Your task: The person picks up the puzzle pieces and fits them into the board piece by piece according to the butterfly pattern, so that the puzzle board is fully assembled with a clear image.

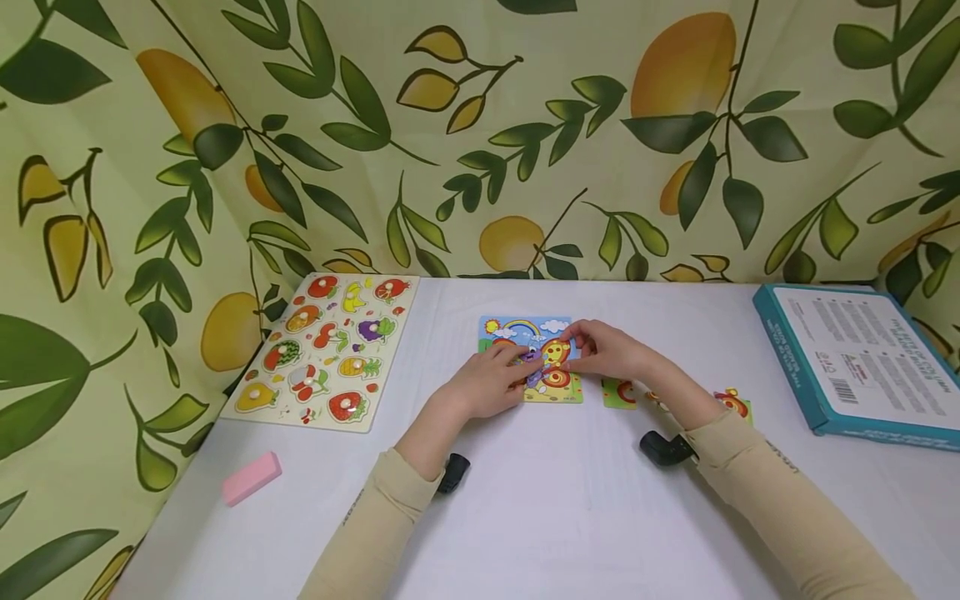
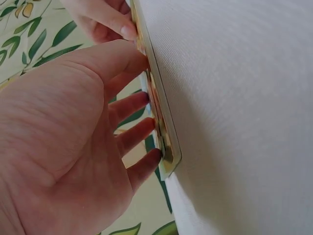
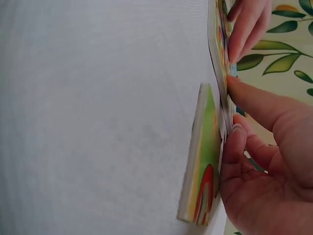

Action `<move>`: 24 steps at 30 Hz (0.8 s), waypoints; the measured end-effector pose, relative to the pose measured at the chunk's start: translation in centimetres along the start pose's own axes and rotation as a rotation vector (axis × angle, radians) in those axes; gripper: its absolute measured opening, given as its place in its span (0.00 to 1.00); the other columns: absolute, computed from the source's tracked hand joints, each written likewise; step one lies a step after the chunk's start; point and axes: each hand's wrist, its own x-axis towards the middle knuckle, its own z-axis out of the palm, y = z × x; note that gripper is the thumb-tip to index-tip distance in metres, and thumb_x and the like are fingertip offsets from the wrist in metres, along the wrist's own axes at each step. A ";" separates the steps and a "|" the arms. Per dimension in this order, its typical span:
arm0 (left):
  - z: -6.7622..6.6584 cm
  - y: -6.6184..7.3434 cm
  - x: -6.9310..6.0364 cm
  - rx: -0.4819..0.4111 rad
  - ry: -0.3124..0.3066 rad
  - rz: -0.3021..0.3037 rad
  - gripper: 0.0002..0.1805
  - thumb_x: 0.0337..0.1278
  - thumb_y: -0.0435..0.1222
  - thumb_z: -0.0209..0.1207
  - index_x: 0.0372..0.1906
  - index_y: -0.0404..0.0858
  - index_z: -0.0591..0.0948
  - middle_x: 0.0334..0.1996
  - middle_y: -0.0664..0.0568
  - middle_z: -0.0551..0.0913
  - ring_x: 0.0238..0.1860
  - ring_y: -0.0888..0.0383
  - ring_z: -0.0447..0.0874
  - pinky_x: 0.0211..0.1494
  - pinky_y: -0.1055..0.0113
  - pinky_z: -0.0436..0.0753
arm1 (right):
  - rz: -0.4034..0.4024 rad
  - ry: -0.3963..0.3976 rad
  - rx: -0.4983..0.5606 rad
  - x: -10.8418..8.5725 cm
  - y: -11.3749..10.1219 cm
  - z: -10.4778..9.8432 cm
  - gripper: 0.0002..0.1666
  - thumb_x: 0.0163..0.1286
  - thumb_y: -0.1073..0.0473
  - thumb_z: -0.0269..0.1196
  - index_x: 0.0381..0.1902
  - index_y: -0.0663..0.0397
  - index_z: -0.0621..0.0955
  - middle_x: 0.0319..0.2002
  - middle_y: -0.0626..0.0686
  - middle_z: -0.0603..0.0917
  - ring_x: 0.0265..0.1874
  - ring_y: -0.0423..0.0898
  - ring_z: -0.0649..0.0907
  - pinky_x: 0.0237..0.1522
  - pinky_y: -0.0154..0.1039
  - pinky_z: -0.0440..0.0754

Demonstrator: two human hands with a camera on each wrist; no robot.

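Beige sleeves [image 1: 780, 492] lie nearest, white tablecloth [image 1: 540, 508] between them reaching the butterfly puzzle [image 1: 555, 354]; left hand [image 1: 491, 383] rests spread fingers on it, right hand [image 1: 613, 350] clamps its right edge

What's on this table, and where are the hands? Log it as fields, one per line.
Surface: white-covered table
Centre: butterfly puzzle
Left hand: fingers touching the puzzle's face
Right hand: holding the puzzle's right edge
Left side: fruit board, pink block
Right side: teal-edged box
Beside right hand: picture piece, partly hidden
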 end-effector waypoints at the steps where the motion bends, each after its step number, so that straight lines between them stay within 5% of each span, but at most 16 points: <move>1: 0.0 0.0 0.0 0.004 0.000 0.000 0.27 0.72 0.41 0.47 0.74 0.53 0.65 0.71 0.50 0.63 0.71 0.51 0.57 0.66 0.50 0.68 | -0.005 0.003 0.002 0.0 0.0 0.0 0.23 0.64 0.57 0.69 0.53 0.61 0.75 0.35 0.54 0.71 0.32 0.47 0.71 0.34 0.37 0.68; 9: 0.1 0.3 0.1 -0.007 -0.008 -0.021 0.27 0.72 0.40 0.47 0.74 0.53 0.65 0.72 0.50 0.62 0.71 0.51 0.56 0.68 0.51 0.67 | -0.007 0.058 -0.035 -1.0 -0.2 0.3 0.23 0.66 0.58 0.67 0.56 0.60 0.76 0.39 0.55 0.75 0.36 0.49 0.74 0.39 0.40 0.74; 15: 0.1 0.3 0.1 -0.017 -0.001 -0.028 0.27 0.72 0.40 0.48 0.74 0.52 0.65 0.72 0.50 0.62 0.72 0.51 0.57 0.68 0.52 0.66 | 0.016 0.112 -0.094 -4.1 -0.3 -0.7 0.21 0.69 0.52 0.63 0.56 0.57 0.79 0.50 0.56 0.82 0.49 0.54 0.79 0.47 0.49 0.80; 24: -0.2 0.1 -1.0 -0.137 0.066 -0.073 0.30 0.67 0.42 0.55 0.72 0.46 0.67 0.73 0.47 0.60 0.73 0.50 0.58 0.71 0.53 0.62 | 0.088 0.136 -0.238 -8.9 0.4 -1.4 0.27 0.57 0.46 0.73 0.47 0.58 0.81 0.39 0.52 0.79 0.38 0.50 0.75 0.37 0.42 0.75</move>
